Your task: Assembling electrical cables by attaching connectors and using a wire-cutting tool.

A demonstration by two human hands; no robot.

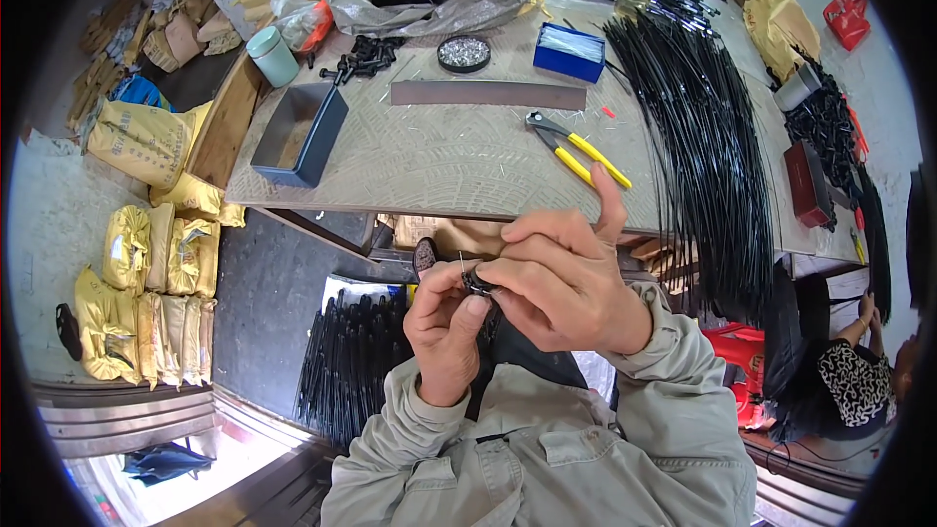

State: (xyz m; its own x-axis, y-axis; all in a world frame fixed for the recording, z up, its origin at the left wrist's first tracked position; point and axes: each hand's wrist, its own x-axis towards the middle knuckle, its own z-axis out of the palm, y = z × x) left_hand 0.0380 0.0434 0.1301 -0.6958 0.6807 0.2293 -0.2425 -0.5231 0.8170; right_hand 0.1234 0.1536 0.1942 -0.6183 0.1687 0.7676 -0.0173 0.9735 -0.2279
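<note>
Right hand pinches black piece; dish holds clear bits.

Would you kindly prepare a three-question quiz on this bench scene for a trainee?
1. True or false: the yellow-handled metal pliers lie on the grey-beige tabletop, in neither hand.

2. Where is the round black dish of small clear pieces, as seen in the picture, relative to the blue rectangular box?
A) To its right
B) To its left
C) Inside it

3. Which of the person's hands have fingers on the small black piece?

Key:
1. True.
2. B.
3. Both: the bare left hand and the bare right hand.
</note>
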